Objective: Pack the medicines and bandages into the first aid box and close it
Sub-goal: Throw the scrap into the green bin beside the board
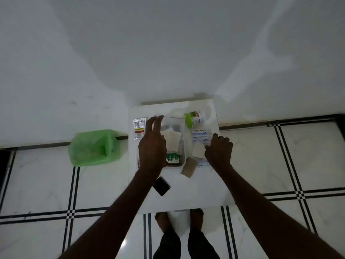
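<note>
My left hand (152,144) hovers fingers spread over the clear box (182,144); right hand (218,152) pinches a beige pad (198,151).

The table (196,193) is bare along its near edge, apart from a dark phone (161,186) near the left; a hand could come in there. The box (183,157) is open on top, though the left hand (152,146) hangs over its left side. To its right, bandage packs (200,134), a pale pad (198,152) and a brown packet (189,167) crowd the way, with the right hand (219,152) over them. A bottle (196,117) lies on its side behind the box, seemingly touching its far corner. A strip (139,128) lies left. A green bin (93,147) stands on the floor, well apart.
</note>
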